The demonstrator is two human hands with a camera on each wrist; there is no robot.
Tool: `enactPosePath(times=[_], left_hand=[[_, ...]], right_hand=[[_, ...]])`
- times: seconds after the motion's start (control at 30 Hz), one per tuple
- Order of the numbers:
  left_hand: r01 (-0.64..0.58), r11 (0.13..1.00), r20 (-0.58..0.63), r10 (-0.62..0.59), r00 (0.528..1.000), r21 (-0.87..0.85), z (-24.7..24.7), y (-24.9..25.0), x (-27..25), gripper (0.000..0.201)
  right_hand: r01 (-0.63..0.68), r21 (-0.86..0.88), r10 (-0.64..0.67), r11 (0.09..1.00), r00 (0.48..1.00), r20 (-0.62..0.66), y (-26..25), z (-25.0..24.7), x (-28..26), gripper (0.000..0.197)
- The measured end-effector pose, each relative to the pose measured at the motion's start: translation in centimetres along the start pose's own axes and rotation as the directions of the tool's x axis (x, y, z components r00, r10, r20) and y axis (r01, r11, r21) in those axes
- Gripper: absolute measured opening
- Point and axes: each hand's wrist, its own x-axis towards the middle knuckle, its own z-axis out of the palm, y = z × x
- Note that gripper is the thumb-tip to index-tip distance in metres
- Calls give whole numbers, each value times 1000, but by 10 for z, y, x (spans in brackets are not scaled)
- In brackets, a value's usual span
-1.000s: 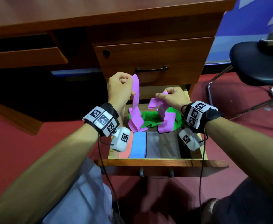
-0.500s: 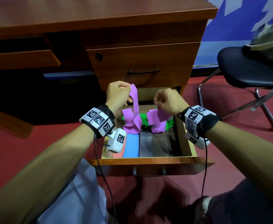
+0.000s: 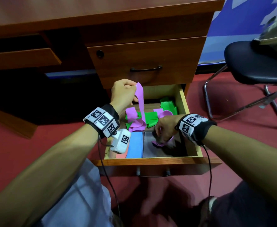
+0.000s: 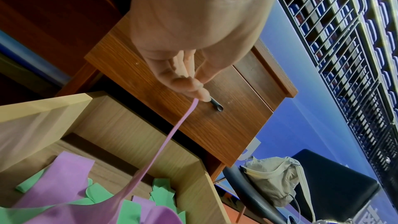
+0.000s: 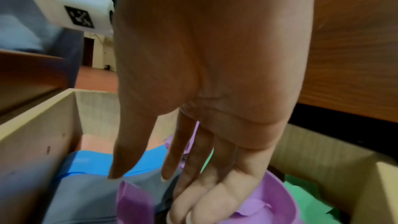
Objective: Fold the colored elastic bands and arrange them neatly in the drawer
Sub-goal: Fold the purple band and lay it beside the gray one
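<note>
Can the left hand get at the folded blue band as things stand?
Probably not right away: the left hand is pinching the purple band up. The blue band lies uncovered at the drawer front.

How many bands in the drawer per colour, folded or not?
Purple band: 1, loose, held by both hands
Green band: 1 heap, count within unclear
Blue band: 1, folded flat
Grey band: 1, folded flat
Salmon band: 1, mostly hidden
Total: 5 colours
</note>
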Motion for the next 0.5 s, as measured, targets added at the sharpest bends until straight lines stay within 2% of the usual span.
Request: enactPosePath(times=[0.1, 0.17, 0.23, 0.3, 0.33, 0.43, 0.5], left_hand=[[3, 1000, 0, -3, 1000, 0, -3, -1, 1, 16], [13, 1000, 5, -13, 1000, -2, -4, -1, 1, 16], [20, 1000, 5, -20, 1000, -1, -5, -1, 2, 17], [25, 1000, 11, -25, 1000, -5, -6, -1, 2, 17], [27, 1000, 17, -27, 1000, -9, -6, -1, 2, 18], [35, 999, 47, -35, 998, -5, -7, 0, 3, 19], [56, 998, 54, -55, 997, -9, -8, 1, 3, 17]], right_hand=[[13, 14, -14, 1000, 998, 65, -12, 11, 5, 45], [21, -85, -17, 996, 999, 51, -18, 18, 8, 52], [21, -180, -23, 983, 1000, -7, -21, 24, 10, 46], [37, -198, -49, 979, 997, -57, -22, 24, 10, 30], [42, -193, -57, 980, 996, -73, -23, 23, 10, 29], [5, -133, -19, 991, 994, -110, -22, 10, 6, 38], [-56, -41, 49, 998, 988, -146, -17, -2, 3, 38]])
